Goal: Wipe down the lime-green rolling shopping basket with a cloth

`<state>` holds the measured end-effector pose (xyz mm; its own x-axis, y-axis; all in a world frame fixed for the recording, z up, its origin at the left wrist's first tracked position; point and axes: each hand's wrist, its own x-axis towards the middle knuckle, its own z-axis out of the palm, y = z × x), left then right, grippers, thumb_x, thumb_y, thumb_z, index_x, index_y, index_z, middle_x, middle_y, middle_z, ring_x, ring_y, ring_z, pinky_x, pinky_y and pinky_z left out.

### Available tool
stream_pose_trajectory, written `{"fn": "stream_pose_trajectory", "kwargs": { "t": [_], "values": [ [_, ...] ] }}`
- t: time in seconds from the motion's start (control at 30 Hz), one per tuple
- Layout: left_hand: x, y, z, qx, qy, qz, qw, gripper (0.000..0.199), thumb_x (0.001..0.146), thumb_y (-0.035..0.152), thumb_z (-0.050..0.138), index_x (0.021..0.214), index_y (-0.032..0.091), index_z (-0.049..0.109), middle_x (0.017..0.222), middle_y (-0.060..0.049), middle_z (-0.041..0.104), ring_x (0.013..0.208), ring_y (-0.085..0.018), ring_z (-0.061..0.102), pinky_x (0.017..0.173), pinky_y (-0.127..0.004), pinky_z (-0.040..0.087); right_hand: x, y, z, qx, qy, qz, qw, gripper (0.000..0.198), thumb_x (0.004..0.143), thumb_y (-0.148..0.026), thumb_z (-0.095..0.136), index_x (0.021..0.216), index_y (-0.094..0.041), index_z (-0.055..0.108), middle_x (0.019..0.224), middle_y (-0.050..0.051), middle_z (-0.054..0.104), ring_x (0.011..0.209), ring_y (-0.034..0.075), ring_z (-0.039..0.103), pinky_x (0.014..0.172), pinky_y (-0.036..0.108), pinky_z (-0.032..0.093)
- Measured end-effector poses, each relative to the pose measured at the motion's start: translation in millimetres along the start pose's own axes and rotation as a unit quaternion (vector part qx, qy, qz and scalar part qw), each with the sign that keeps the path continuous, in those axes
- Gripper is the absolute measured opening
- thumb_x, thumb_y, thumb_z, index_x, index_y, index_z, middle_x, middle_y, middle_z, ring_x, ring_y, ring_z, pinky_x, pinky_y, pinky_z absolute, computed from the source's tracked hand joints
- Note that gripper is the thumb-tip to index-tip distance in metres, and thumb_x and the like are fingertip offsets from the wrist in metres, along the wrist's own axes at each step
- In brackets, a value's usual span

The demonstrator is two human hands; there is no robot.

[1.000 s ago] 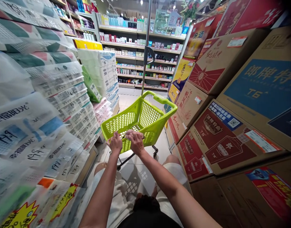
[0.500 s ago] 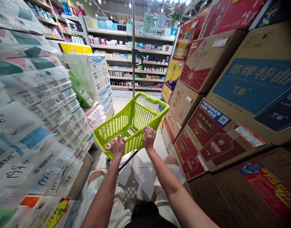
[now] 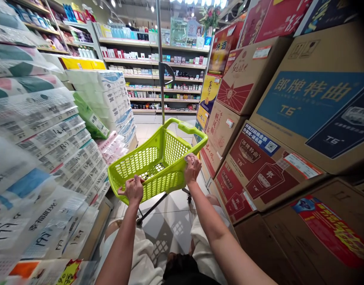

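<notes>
In the aisle before me stands a lime-green shopping cart (image 3: 166, 183), its perforated plastic basket bare inside, with a tall metal pole (image 3: 160, 43) rising from its far side. My left hand (image 3: 133, 189) is closed over the near rim toward the basket's left end. Farther right on the same rim, my right hand (image 3: 193, 168) grips near the corner below the cart's handle (image 3: 187, 126). The fingertips of both hands are partly hidden by the rim. Beneath the basket, dark legs and a caster (image 3: 189, 196) show.
Stacked tissue packs (image 3: 60, 142) line the left side. Liquor cartons (image 3: 315, 95) rise close on the right, near the cart's right end. Shelves of small boxed goods (image 3: 176, 75) stand across the far end. Pale floor tiles (image 3: 176, 213) run underfoot.
Both hands have shifted left in view with the cart, and spread slightly apart along the rim. The cart has turned a little, and one more caster shows beneath it.
</notes>
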<state>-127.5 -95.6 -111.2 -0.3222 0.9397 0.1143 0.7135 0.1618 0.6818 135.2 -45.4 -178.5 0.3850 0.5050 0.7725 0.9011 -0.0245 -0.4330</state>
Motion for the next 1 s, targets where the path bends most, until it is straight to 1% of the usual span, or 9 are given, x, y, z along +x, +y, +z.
{"fn": "stream_pose_trajectory", "kwargs": {
  "t": [0.1,0.2,0.27,0.37,0.47,0.57,0.7,0.87,1.0],
  "values": [
    [-3.4,2.2,0.1,0.003,-0.005,0.004,1.0,0.06,0.103,0.038,0.022,0.07,0.025,0.07,0.111,-0.007,0.077,0.128,-0.026,0.051,0.111,-0.052,0.027,-24.3,-20.6,5.9,0.039,0.022,0.052,0.998,0.048,0.09,-0.005,0.037,0.126,-0.017,0.065,0.136,0.018,0.048,0.122,0.031,0.04,0.103,0.051,0.041],
    [-1.1,-0.4,-3.1,0.005,-0.005,0.003,1.0,0.062,0.104,0.04,0.019,0.07,0.026,0.07,0.11,-0.006,0.077,0.128,-0.026,0.052,0.116,-0.055,0.021,-58.8,-39.6,9.9,0.103,-0.013,0.02,0.994,0.046,0.092,-0.006,0.036,0.126,-0.019,0.064,0.134,0.017,0.049,0.123,0.029,0.042,0.104,0.05,0.042],
    [2.5,-3.6,-6.8,0.01,-0.007,0.001,1.0,0.063,0.103,0.041,0.019,0.07,0.027,0.071,0.112,-0.005,0.077,0.129,-0.027,0.051,0.118,-0.058,0.014,-68.0,-39.9,10.1,0.126,-0.03,-0.002,0.992,0.045,0.092,-0.007,0.037,0.126,-0.02,0.063,0.133,0.017,0.051,0.123,0.028,0.044,0.104,0.049,0.043],
    [4.4,-4.1,-10.8,0.024,-0.023,-0.013,0.999,0.06,0.103,0.043,0.023,0.073,0.027,0.073,0.114,-0.006,0.076,0.128,-0.029,0.051,0.117,-0.061,0.012,-56.0,-26.4,11.1,0.12,0.01,0.036,0.992,0.047,0.093,-0.008,0.033,0.134,-0.017,0.056,0.135,0.019,0.05,0.126,0.028,0.045,0.106,0.05,0.043],
    [-2.0,4.0,-8.0,0.029,-0.031,-0.014,0.999,0.054,0.102,0.043,0.026,0.087,0.027,0.076,0.121,-0.008,0.074,0.127,-0.032,0.051,0.114,-0.064,0.014,-43.1,-13.2,17.2,0.093,0.043,0.061,0.993,0.053,0.094,-0.011,0.031,0.145,-0.014,0.045,0.144,0.022,0.044,0.135,0.03,0.04,0.109,0.053,0.04],
    [-10.1,14.1,0.4,0.018,-0.046,0.016,0.999,0.051,0.102,0.043,0.027,0.097,0.028,0.076,0.126,-0.008,0.072,0.129,-0.032,0.05,0.115,-0.062,0.015,-57.7,-7.5,25.4,0.068,0.017,0.036,0.997,0.058,0.093,-0.009,0.031,0.15,-0.014,0.042,0.147,0.023,0.044,0.136,0.03,0.041,0.108,0.052,0.042],
    [-11.0,19.2,9.3,0.025,-0.058,0.014,0.998,0.056,0.102,0.043,0.023,0.09,0.026,0.075,0.116,-0.01,0.075,0.126,-0.031,0.053,0.114,-0.059,0.018,-81.9,-5.1,30.6,0.081,-0.044,0.036,0.995,0.062,0.089,-0.003,0.034,0.148,-0.016,0.047,0.141,0.019,0.051,0.127,0.027,0.048,0.105,0.048,0.046],
    [-8.5,17.0,12.9,0.025,-0.031,0.018,0.999,0.054,0.102,0.042,0.024,0.09,0.027,0.074,0.113,-0.009,0.076,0.12,-0.028,0.056,0.113,-0.057,0.019,-58.3,-9.4,31.0,0.098,-0.044,0.106,0.989,0.059,0.088,-0.005,0.037,0.145,-0.013,0.05,0.145,0.022,0.048,0.133,0.03,0.043,0.109,0.053,0.041],
    [-10.3,16.3,13.1,0.03,-0.038,0.022,0.999,0.052,0.102,0.042,0.025,0.092,0.028,0.075,0.115,-0.008,0.075,0.122,-0.027,0.056,0.113,-0.054,0.022,-64.0,-13.1,30.2,0.102,-0.061,0.105,0.987,0.053,0.089,-0.008,0.039,0.139,-0.013,0.054,0.142,0.021,0.05,0.13,0.029,0.043,0.108,0.049,0.042]
  ]
}}
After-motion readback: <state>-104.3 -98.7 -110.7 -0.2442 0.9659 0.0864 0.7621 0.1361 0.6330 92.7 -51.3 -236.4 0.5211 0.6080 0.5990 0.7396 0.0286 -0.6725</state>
